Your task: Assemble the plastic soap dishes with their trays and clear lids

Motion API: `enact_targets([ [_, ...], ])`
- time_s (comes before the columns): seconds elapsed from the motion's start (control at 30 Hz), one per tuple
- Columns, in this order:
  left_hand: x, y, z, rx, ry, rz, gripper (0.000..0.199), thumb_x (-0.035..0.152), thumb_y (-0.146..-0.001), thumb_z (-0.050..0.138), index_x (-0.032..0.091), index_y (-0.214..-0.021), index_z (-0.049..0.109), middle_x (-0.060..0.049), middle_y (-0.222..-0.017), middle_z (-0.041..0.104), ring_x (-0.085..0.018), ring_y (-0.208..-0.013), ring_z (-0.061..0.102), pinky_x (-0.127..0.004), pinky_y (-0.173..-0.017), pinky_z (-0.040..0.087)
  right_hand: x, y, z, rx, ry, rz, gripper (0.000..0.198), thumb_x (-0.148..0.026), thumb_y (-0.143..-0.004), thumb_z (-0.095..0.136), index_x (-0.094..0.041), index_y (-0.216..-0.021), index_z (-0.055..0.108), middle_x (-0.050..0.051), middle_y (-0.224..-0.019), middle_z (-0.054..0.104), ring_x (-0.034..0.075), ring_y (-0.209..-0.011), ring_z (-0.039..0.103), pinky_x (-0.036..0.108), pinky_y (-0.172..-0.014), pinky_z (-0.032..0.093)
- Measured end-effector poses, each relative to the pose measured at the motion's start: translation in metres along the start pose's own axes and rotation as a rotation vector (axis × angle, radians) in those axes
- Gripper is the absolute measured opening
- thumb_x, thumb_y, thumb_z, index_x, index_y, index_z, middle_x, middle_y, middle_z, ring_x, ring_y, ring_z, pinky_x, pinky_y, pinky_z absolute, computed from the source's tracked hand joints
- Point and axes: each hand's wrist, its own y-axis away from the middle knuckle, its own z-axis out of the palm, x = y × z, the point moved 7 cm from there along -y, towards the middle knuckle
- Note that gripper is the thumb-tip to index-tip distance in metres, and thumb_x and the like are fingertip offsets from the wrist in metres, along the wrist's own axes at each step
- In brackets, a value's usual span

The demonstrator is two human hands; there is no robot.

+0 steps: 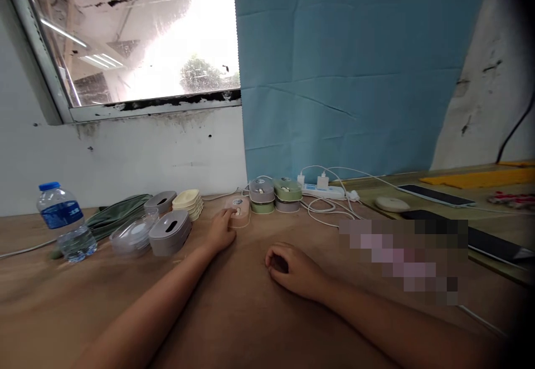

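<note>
My left hand (221, 232) reaches to a small pink lidded box (239, 217) on the table, its fingers over the box's left side and top. Just right of that box are two stacks of similar boxes: a grey-lidded box (262, 189) on a green one, and a green-lidded box (287, 189) on a greyish one. Nearer to me, my right hand (295, 270) rests on the tabletop with curled fingers and thumb forming a loop, and nothing shows inside it.
Left of my left hand are grey slotted shells (170, 233), stacked cream trays (188, 204), clear plastic covers (132, 236), a green pouch (117, 216) and a water bottle (67, 221). A power strip (324, 190) with white cables lies behind right; phones (437, 195) lie farther right.
</note>
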Motion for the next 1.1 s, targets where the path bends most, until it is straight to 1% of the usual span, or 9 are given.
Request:
enact_targets([
  [0.13,0.01,0.059,-0.039,0.03,0.133,0.051,0.04,0.013,-0.068,0.052,0.019,-0.108,0.045,-0.008,-0.11,0.054,-0.02,-0.106,0.051,-0.033,-0.093,0.039,-0.002,-0.001,-0.001,0.011,-0.016,-0.021,0.021,-0.004,-0.064,0.05,-0.019,-0.08,0.053,0.002,-0.084,0.056,0.016,-0.075,0.051,0.026,-0.067,0.04],
  [0.3,0.014,0.105,-0.07,-0.032,0.373,0.089,0.043,0.025,-0.063,0.068,0.022,-0.099,0.045,-0.006,-0.105,0.053,-0.022,-0.104,0.05,-0.035,-0.093,0.04,-0.007,-0.002,0.003,-0.018,-0.022,-0.096,0.026,-0.002,-0.065,0.049,-0.02,-0.084,0.052,0.003,-0.09,0.053,0.018,-0.083,0.051,0.029,-0.073,0.042],
  [0.47,0.004,0.1,-0.073,-0.012,0.541,0.035,0.05,0.034,-0.056,0.076,0.02,-0.092,0.044,-0.005,-0.097,0.052,-0.019,-0.091,0.053,-0.032,-0.083,0.046,-0.016,0.0,0.004,-0.059,-0.029,-0.157,0.023,-0.003,-0.067,0.048,-0.021,-0.081,0.049,0.003,-0.089,0.052,0.018,-0.083,0.052,0.029,-0.075,0.043],
  [0.57,-0.002,0.097,-0.071,0.039,0.618,-0.016,0.044,0.035,-0.058,0.075,0.02,-0.084,0.044,-0.001,-0.086,0.051,-0.017,-0.086,0.054,-0.029,-0.077,0.047,-0.024,0.002,0.001,-0.068,-0.041,-0.199,0.02,-0.005,-0.07,0.048,-0.021,-0.082,0.049,0.004,-0.09,0.053,0.018,-0.084,0.052,0.03,-0.075,0.044],
  [0.77,-0.012,0.1,-0.064,0.091,0.807,-0.191,0.037,0.042,-0.068,0.067,0.02,-0.082,0.04,0.005,-0.07,0.047,-0.009,-0.06,0.054,-0.019,-0.053,0.041,-0.042,0.009,-0.007,-0.048,0.025,-0.327,0.037,-0.006,-0.071,0.048,-0.022,-0.104,0.05,0.008,-0.108,0.052,0.02,-0.102,0.049,0.033,-0.088,0.042],
  [0.87,-0.013,0.099,-0.061,0.097,0.817,-0.236,0.03,0.048,-0.079,0.051,0.02,-0.081,0.041,0.004,-0.073,0.05,-0.01,-0.054,0.058,-0.019,-0.047,0.04,-0.054,0.015,-0.006,-0.095,0.074,-0.448,0.046,-0.007,-0.068,0.051,-0.023,-0.111,0.052,0.008,-0.114,0.053,0.021,-0.108,0.048,0.036,-0.093,0.039],
  [0.97,-0.021,0.097,-0.056,0.089,0.825,-0.289,0.031,0.052,-0.085,0.036,0.021,-0.086,0.041,0.001,-0.081,0.056,-0.011,-0.05,0.06,-0.021,-0.042,0.041,-0.063,0.019,-0.002,-0.174,0.074,-0.532,0.046,-0.008,-0.066,0.052,-0.024,-0.108,0.056,0.006,-0.109,0.059,0.022,-0.105,0.05,0.039,-0.096,0.036],
  [1.03,-0.03,0.096,-0.056,0.106,0.779,-0.315,0.032,0.052,-0.085,0.035,0.022,-0.093,0.041,-0.001,-0.086,0.058,-0.012,-0.051,0.06,-0.022,-0.041,0.042,-0.065,0.02,-0.001,-0.204,0.054,-0.535,0.043,-0.009,-0.065,0.053,-0.025,-0.105,0.059,0.006,-0.104,0.062,0.022,-0.1,0.053,0.04,-0.095,0.036],
  [1.1,-0.036,0.096,-0.061,0.152,0.676,-0.294,0.032,0.049,-0.085,0.038,0.021,-0.099,0.043,-0.005,-0.097,0.058,-0.015,-0.062,0.063,-0.025,-0.049,0.047,-0.065,0.019,-0.001,-0.21,0.037,-0.518,0.039,-0.01,-0.066,0.054,-0.024,-0.102,0.06,0.006,-0.101,0.063,0.021,-0.097,0.054,0.04,-0.092,0.038],
])
